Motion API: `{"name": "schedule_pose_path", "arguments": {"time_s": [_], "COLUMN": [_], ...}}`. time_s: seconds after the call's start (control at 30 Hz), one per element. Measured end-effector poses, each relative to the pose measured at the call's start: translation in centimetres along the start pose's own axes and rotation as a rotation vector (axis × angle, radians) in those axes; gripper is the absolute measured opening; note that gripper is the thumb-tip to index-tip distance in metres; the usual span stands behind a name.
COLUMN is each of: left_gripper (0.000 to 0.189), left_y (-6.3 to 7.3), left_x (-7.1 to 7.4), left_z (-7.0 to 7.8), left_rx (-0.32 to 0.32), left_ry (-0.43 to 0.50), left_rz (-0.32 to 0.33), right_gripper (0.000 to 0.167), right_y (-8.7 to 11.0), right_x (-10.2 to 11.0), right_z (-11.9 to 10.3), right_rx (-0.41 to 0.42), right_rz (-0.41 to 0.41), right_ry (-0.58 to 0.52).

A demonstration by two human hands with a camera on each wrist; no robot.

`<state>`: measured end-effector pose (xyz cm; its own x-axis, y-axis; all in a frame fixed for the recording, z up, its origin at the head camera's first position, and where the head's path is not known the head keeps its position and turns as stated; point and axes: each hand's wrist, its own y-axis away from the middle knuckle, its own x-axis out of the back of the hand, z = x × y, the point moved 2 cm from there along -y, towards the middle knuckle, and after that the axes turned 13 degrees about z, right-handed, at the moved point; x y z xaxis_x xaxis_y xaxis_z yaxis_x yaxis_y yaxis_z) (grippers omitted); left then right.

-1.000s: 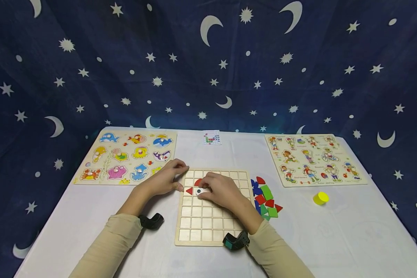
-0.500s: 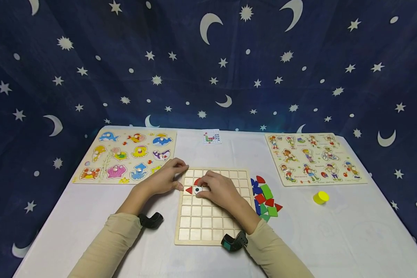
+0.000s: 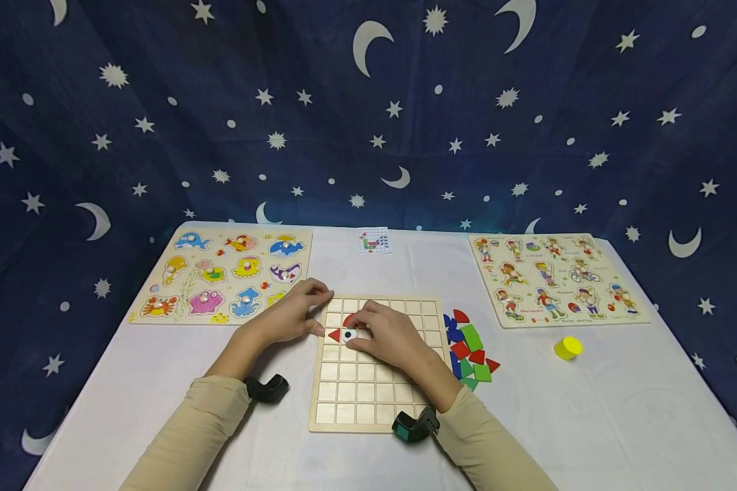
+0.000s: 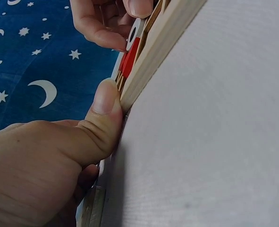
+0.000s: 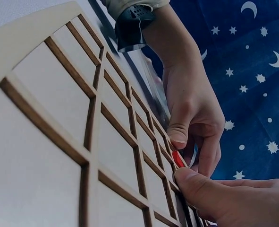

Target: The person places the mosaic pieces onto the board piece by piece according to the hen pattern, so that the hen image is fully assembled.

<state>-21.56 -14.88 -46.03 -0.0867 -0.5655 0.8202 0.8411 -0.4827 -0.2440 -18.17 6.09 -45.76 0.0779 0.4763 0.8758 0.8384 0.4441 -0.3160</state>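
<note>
My right hand [image 3: 389,334] pinches a white tile with a black dot [image 3: 348,335] between thumb and fingers, over the gridded wooden board [image 3: 344,393]. Just left of that tile, a red triangle [image 3: 334,335] lies in a cell. Behind it shows part of a red piece [image 3: 347,318], mostly covered by the right hand. My left hand [image 3: 288,317] rests at the board's upper left edge. In the left wrist view its thumb [image 4: 104,97] presses near the board's rim, and the white tile [image 4: 135,34] appears under the right hand's fingers.
Loose red, blue and green pieces [image 3: 470,339] lie along the board's right side. A small pattern card [image 3: 374,241] is behind the board. A sea-animal puzzle [image 3: 221,273] stands left, a sports-figure puzzle [image 3: 559,283] right, with a yellow cylinder [image 3: 568,348] in front of it.
The right hand has shifted slightly left with the white tile, which now sits closer to the red triangle and looks flatter. The left hand stays at the board's edge.
</note>
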Motion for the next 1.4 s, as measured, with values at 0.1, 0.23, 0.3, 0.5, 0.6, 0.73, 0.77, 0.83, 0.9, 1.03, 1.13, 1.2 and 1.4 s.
{"name": "schedule_pose_path", "arguments": {"time_s": [0.1,0.23,0.3,0.5,0.6,0.73,0.77,0.83,0.9,1.03,1.13,1.2,1.4], "left_gripper": [0.074,0.074,0.074,0.074,0.074,0.075,0.075,0.075,0.075,0.074,0.074,0.075,0.075], "left_y": [0.0,-0.1,-0.1,-0.1,-0.1,-0.1,-0.1,-0.2,-0.2,-0.2,-0.1,-0.1,0.1], "left_x": [0.0,0.1,0.2,0.2,0.3,0.3,0.2,0.1,0.1,0.2,0.2,0.2,0.0], "left_z": [0.0,0.1,0.1,0.1,0.1,0.0,0.0,0.0,0.0,0.0,0.0,0.0,0.0], "left_rx": [0.006,0.015,0.016,0.012,0.004,0.0,0.001,0.003,0.005,0.013,0.02,0.023,0.021], "left_ry": [0.001,0.002,0.0,-0.006,-0.008,-0.009,-0.009,-0.007,-0.006,-0.005,-0.005,-0.008,-0.009], "left_rz": [-0.001,-0.004,-0.004,-0.006,-0.003,-0.001,-0.002,-0.002,-0.001,-0.003,-0.009,-0.01,-0.007], "right_gripper": [0.031,0.03,0.03,0.027,0.024,0.021,0.021,0.021,0.021,0.021,0.021,0.022,0.028], "right_y": [0.0,0.0,-0.1,-0.1,-0.2,-0.2,-0.2,-0.2,-0.2,-0.2,-0.1,-0.1,-0.3], "right_x": [0.1,0.2,0.2,0.4,0.5,0.5,0.5,0.5,0.4,0.4,0.4,0.6,2.6], "right_z": [0.0,0.0,0.0,0.0,0.0,0.1,0.1,0.2,0.2,0.1,0.0,0.1,1.5], "right_rx": [-0.001,-0.004,-0.006,-0.002,0.008,0.016,0.015,0.013,0.009,0.005,0.011,0.013,-0.058], "right_rz": [-0.003,-0.008,-0.012,-0.031,-0.04,-0.044,-0.044,-0.044,-0.043,-0.035,-0.031,-0.037,-0.027], "right_ry": [0.003,0.002,0.002,-0.017,-0.032,-0.032,-0.03,-0.029,-0.028,-0.023,-0.027,-0.033,-0.107]}}
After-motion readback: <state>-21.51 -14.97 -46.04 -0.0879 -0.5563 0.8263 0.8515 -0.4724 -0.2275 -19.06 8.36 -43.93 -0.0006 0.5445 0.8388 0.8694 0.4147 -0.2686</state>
